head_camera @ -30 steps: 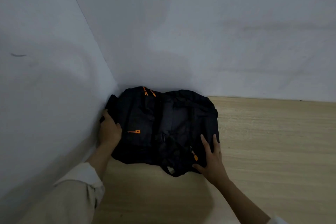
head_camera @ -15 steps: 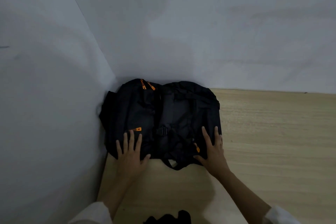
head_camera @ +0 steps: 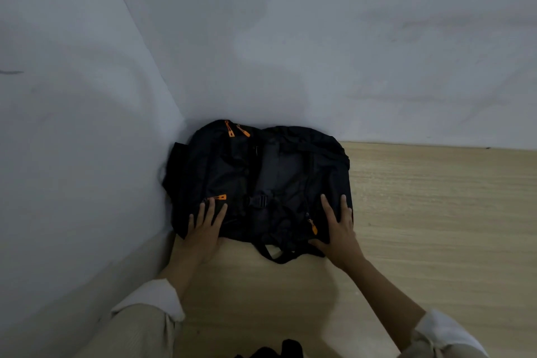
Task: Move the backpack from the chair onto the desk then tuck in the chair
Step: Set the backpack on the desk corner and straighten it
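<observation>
A black backpack with orange zipper pulls lies flat on the light wooden desk, pushed into the corner where two white walls meet. My left hand rests flat with fingers spread on the backpack's near left edge. My right hand lies flat with fingers apart on its near right edge. Neither hand grips the fabric. A strap loop sticks out of the near side between my hands. The chair is out of sight.
White walls close off the desk at the back and on the left. A dark object shows at the bottom edge of the view. The wooden surface stretches to the right of the backpack.
My left hand came from the backpack's left side by the wall to its near edge and now lies flat. The right hand stayed put. The view has shifted slightly.
</observation>
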